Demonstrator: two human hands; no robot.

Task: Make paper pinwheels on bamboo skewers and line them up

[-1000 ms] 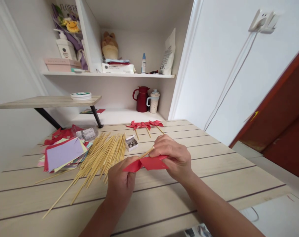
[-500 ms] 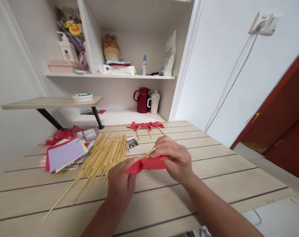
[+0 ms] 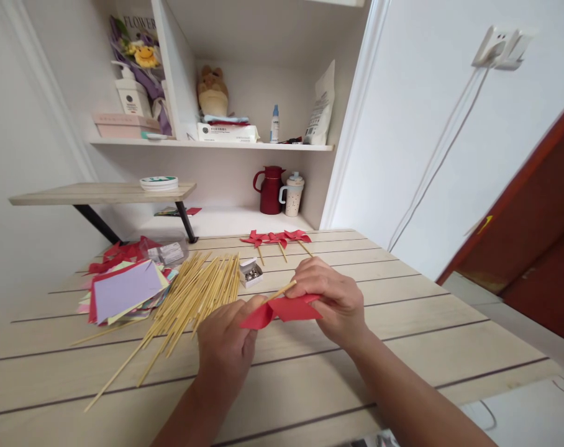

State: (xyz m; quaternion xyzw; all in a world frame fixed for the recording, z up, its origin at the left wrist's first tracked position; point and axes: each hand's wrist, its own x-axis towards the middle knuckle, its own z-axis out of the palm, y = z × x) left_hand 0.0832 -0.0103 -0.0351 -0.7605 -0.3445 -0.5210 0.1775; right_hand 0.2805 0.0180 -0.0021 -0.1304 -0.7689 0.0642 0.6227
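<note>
Between my hands is a red paper pinwheel [image 3: 295,309], held above the table with a thin wooden stick [image 3: 282,290] lying behind its upper edge. My left hand [image 3: 227,334] is closed on the pinwheel's left side, thumb and fingers pinching near the stick. Closed as well, my right hand [image 3: 332,300] grips the right side, its fingertips by the stick's end. The joint of stick and paper is partly hidden by my fingers. Just beyond my left hand lies a loose pile of wooden sticks [image 3: 207,288]. A small open box of metal pins [image 3: 251,273] stands behind the pinwheel.
Several red pinwheels on sticks [image 3: 276,238] lie at the table's back. Left are stacked coloured paper sheets [image 3: 127,290] and a clear plastic box [image 3: 168,251]. A small raised shelf [image 3: 100,194] overhangs that corner. Behind stand a dark red jug [image 3: 270,191] and a cup [image 3: 293,195].
The whole view has shifted slightly. My left hand has moved a little to the left against the pinwheel; both hands still hold it.
</note>
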